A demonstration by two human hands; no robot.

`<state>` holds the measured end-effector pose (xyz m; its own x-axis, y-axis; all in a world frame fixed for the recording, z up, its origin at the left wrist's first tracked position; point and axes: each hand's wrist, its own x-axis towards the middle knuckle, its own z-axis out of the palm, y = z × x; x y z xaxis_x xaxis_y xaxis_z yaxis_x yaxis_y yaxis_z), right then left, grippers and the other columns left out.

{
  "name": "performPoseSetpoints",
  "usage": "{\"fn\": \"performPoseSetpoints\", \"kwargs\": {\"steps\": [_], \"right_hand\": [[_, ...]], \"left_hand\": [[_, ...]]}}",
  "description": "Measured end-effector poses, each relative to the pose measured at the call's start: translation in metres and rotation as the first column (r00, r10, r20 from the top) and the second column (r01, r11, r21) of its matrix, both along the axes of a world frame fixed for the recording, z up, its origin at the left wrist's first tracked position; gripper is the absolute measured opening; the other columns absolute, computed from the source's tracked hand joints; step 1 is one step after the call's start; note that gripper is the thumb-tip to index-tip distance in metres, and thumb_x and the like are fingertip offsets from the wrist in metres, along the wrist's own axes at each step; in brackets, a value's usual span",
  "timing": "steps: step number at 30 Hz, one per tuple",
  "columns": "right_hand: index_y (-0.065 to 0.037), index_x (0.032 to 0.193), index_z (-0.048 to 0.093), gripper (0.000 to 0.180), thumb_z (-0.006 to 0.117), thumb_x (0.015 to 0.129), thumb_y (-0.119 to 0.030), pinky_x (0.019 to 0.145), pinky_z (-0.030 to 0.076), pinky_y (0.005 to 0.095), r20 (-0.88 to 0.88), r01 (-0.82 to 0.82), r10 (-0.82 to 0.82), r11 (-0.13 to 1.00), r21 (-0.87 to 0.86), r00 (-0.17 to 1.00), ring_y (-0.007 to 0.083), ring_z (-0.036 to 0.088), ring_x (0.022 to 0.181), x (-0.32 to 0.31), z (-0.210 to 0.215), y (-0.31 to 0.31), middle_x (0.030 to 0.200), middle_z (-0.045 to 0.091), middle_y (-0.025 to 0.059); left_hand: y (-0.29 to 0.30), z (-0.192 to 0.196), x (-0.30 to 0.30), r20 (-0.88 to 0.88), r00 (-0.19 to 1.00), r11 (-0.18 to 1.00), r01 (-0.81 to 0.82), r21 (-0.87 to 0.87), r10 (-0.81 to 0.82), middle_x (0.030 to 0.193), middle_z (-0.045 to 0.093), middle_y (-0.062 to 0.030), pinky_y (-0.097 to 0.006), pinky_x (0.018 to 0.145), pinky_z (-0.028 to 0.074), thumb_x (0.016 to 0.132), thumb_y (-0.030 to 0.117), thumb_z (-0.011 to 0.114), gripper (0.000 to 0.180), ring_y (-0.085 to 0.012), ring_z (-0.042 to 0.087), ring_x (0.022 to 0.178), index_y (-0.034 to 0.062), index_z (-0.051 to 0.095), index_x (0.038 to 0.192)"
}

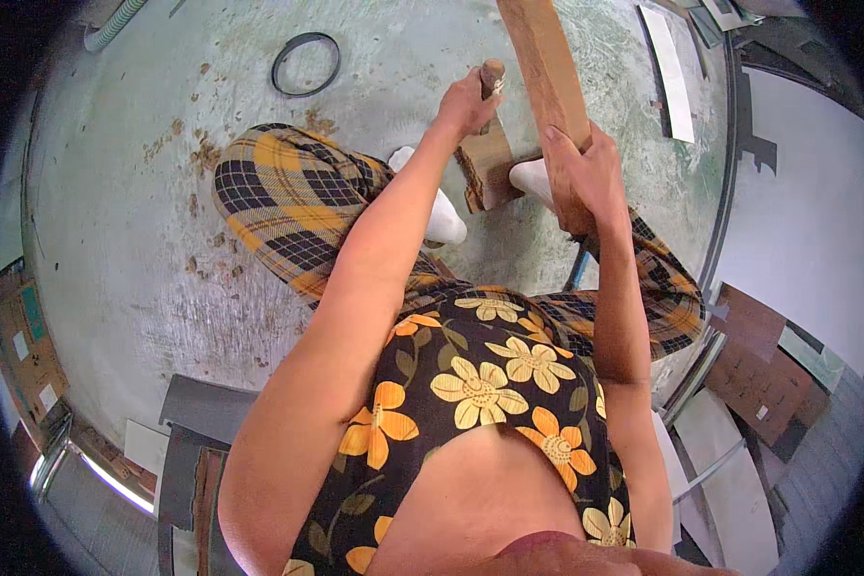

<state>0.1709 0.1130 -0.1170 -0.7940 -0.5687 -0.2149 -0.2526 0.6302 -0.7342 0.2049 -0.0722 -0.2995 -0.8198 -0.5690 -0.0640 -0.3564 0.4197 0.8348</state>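
Note:
My left hand (466, 102) is closed round a short, round brown stick-like piece (492, 75), its blunt end showing above my fist. Directly below that fist is a broad, flat brown piece (492, 173) with a ragged dark left edge, between my feet; whether it joins the stick is hidden by my fingers. My right hand (586, 163) grips a long brown wooden board (547, 72) near its lower end, thumb on the upper face. The board slants away toward the far edge, and its lower end is dark and rough.
I sit on a scuffed grey floor (144, 269), with a white-socked foot (444, 219) near the flat piece. Brown crumbs (206, 154) lie to the left. A black ring (305, 64) is at the far left, a white strip (667, 77) at the far right. Sheets and panels (754, 355) lie to the right.

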Motion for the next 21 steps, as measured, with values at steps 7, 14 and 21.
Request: {"fn": "performPoseSetpoints", "kwargs": {"steps": [7, 14, 21], "right_hand": [[0.005, 0.104, 0.063, 0.041, 0.067, 0.084, -0.03, 0.065, 0.05, 0.0342, -0.039, -0.009, 0.007, 0.999, -0.044, 0.999, 0.0158, 0.061, 0.071, -0.002, 0.003, 0.008, 0.078, 0.067, 0.0131], [0.005, 0.104, 0.063, 0.04, 0.07, 0.082, -0.029, 0.063, 0.05, 0.0335, -0.061, -0.026, 0.012, 0.975, -0.22, 0.998, 0.0152, 0.061, 0.069, -0.001, 0.047, -0.008, 0.078, 0.067, 0.0129], [0.004, 0.104, 0.063, 0.039, 0.068, 0.082, -0.027, 0.067, 0.051, 0.0332, -0.075, 0.005, -0.025, 0.967, -0.255, 0.997, 0.0168, 0.063, 0.074, 0.01, 0.014, -0.021, 0.081, 0.067, 0.0152]], "left_hand": [[0.002, -0.005, 0.005, -0.011, 1.0, 0.999, 0.01, 0.034, -0.01, 0.108, 0.066, -0.0205, -0.043, 0.088, 0.048, 0.079, 0.032, 0.07, 0.054, -0.0382, 0.061, 0.104, 0.0044, 0.053, 0.122], [0.002, -0.005, 0.005, -0.036, 0.999, 0.999, -0.034, 0.015, 0.034, 0.106, 0.066, -0.0206, -0.043, 0.087, 0.048, 0.078, 0.028, 0.071, 0.049, -0.0379, 0.061, 0.103, 0.0032, 0.056, 0.118], [0.004, -0.008, 0.0, -0.002, 1.0, 0.999, -0.019, 0.05, 0.02, 0.106, 0.065, -0.0216, -0.042, 0.088, 0.048, 0.079, 0.026, 0.071, 0.047, -0.0382, 0.061, 0.103, 0.0029, 0.056, 0.117]]}}
